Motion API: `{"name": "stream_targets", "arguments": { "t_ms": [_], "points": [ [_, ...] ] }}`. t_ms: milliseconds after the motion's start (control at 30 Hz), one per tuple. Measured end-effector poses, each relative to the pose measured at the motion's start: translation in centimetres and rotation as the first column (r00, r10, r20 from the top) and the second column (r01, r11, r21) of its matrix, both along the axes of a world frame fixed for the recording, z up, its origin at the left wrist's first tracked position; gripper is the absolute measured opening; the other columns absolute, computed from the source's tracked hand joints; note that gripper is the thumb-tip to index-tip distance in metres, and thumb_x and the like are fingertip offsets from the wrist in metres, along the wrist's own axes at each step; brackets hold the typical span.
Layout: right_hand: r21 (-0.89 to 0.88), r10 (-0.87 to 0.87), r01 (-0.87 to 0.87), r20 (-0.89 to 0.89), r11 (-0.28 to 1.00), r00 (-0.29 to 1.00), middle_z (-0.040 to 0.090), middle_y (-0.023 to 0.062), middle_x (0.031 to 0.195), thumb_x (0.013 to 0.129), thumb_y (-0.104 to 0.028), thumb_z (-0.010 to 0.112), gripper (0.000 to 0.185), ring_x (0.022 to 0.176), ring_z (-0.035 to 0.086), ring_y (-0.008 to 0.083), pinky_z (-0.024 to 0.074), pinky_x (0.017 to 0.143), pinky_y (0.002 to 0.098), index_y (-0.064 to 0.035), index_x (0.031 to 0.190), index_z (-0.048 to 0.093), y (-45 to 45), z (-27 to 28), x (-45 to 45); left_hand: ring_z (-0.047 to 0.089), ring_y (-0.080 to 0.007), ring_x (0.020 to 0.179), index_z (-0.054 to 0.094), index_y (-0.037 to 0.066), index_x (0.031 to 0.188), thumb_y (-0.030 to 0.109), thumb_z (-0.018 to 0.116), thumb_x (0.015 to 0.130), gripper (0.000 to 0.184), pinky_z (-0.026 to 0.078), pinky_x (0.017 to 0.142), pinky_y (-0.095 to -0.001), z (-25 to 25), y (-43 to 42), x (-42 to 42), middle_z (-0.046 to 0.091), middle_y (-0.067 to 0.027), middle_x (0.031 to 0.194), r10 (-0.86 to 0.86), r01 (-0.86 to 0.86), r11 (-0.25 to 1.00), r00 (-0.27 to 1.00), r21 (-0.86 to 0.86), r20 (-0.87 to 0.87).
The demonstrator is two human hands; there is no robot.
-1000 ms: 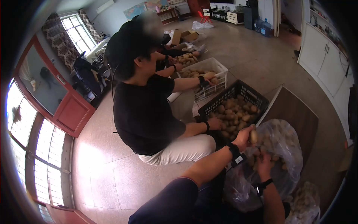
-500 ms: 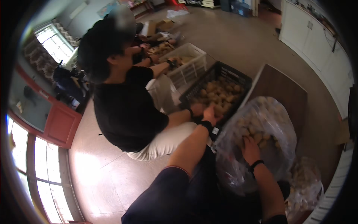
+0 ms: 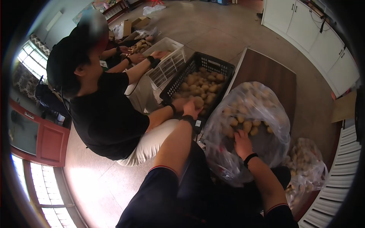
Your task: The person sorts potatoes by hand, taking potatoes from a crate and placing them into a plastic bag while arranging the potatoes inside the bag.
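Observation:
My left hand is at the near edge of the black crate, closed on a potato. Several potatoes lie in that crate. A co-worker's hand is right beside mine, on its left. My right hand reaches into the open mouth of a clear plastic bag, its fingers at potatoes there. Whether those fingers grip one cannot be made out.
The co-worker in black sits close on the left. Beyond are a white crate and cardboard boxes. A brown board lies behind the bag; another potato bag stands at the right. White cabinets line the wall.
My left hand has moved from over the plastic bag to the black crate with a potato. My right hand has stayed in the bag. The view has turned to the right.

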State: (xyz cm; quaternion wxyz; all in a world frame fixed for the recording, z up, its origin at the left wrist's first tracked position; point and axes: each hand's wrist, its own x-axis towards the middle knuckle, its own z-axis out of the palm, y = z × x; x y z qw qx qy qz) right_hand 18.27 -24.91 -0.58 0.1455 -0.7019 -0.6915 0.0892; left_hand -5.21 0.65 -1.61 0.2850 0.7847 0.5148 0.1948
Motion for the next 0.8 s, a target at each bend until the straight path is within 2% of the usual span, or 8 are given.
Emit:
{"name": "stream_targets", "arguments": {
  "t_ms": [100,167,200,233,267,333,467,800],
  "points": [
    [0.011,-0.007,0.008,-0.044,1.000,0.999,0.048,0.0139,0.128,0.073,-0.003,0.066,0.046,0.121,0.044,0.0369,0.0451,0.098,0.0422,-0.0037,0.117,0.054,-0.7,0.3,-0.1,0.058,-0.0302,0.103,0.055,0.005,0.120,0.027,0.067,0.087,0.042,0.054,0.083,-0.0466,-0.9,0.6,0.6,0.054,-0.0135,0.122,0.040,-0.034,0.998,0.995,0.059,-0.095],
    [0.015,-0.007,0.007,-0.053,1.000,0.999,0.047,0.0135,0.129,0.072,-0.003,0.066,0.048,0.121,0.044,0.0369,0.0449,0.098,0.0425,-0.0041,0.119,0.054,-1.2,0.5,0.0,0.057,-0.0287,0.106,0.054,0.002,0.121,0.021,0.066,0.087,0.041,0.054,0.086,-0.0452,0.4,0.5,2.0,0.053,-0.0142,0.124,0.850,0.026,0.510,0.137,-0.860,0.508],
    [0.018,-0.004,0.005,-0.060,1.000,0.998,0.047,0.0131,0.130,0.072,-0.002,0.065,0.050,0.121,0.044,0.0369,0.0447,0.098,0.0428,-0.0046,0.120,0.053,-1.4,0.5,0.0,0.057,-0.0287,0.106,0.054,0.002,0.121,0.021,0.066,0.087,0.041,0.054,0.086,-0.0452,1.1,0.3,1.6,0.053,-0.0142,0.124,0.849,0.027,0.511,0.139,-0.859,0.509],
    [0.020,-0.006,0.007,-0.060,1.000,0.998,0.047,0.0131,0.130,0.072,-0.002,0.065,0.050,0.121,0.044,0.0369,0.0447,0.098,0.0428,-0.0046,0.120,0.053,-1.7,0.5,0.0,0.056,-0.0285,0.108,0.054,0.003,0.121,0.019,0.063,0.089,0.037,0.054,0.086,-0.0445,1.1,0.2,0.8,0.053,-0.0142,0.124,0.441,-0.222,0.831,0.821,-0.510,0.361],
    [0.027,-0.013,0.015,-0.073,1.000,0.997,0.047,0.0129,0.131,0.072,-0.002,0.065,0.051,0.121,0.044,0.0371,0.0447,0.098,0.0432,-0.0047,0.122,0.053,-2.0,0.5,0.1,0.055,-0.0283,0.111,0.054,0.003,0.120,0.016,0.060,0.091,0.033,0.054,0.087,-0.0438,1.0,0.1,0.3,0.052,-0.0141,0.124,-0.003,-0.011,0.999,0.954,-0.046,-0.299],
    [0.044,-0.019,0.023,-0.086,0.999,0.996,0.046,0.0126,0.132,0.072,-0.001,0.065,0.052,0.120,0.044,0.0372,0.0447,0.098,0.0435,-0.0049,0.123,0.052,-2.3,0.5,0.2,0.058,-0.0296,0.104,0.054,0.001,0.119,0.017,0.061,0.090,0.034,0.055,0.085,-0.0435,-0.6,-0.1,-0.3,0.054,-0.0144,0.119,0.042,-0.043,0.999,0.997,-0.010,-0.071],
    [0.010,-0.054,0.055,-0.110,0.998,0.993,0.046,0.0122,0.134,0.073,0.000,0.063,0.053,0.120,0.044,0.0386,0.0441,0.098,0.0437,-0.0054,0.124,0.051,-2.8,0.4,0.3,0.061,-0.0313,0.097,0.051,0.000,0.117,0.012,0.058,0.089,0.031,0.056,0.083,-0.0458,-3.3,1.6,0.6,0.053,-0.0143,0.111,0.684,0.081,0.669,0.320,-0.739,0.655],
    [-0.063,-0.165,0.156,-0.182,0.986,0.969,0.052,0.0148,0.120,0.071,0.002,0.061,0.047,0.114,0.048,0.0395,0.0443,0.094,0.0444,-0.0074,0.116,0.055,-3.5,-0.9,1.7,0.063,-0.0232,0.075,0.051,0.011,0.113,0.024,0.057,0.090,0.028,0.055,0.061,-0.0368,3.9,-1.8,4.4,0.054,-0.0068,0.100,0.671,0.109,0.625,0.430,-0.773,0.604]
  ]
}}
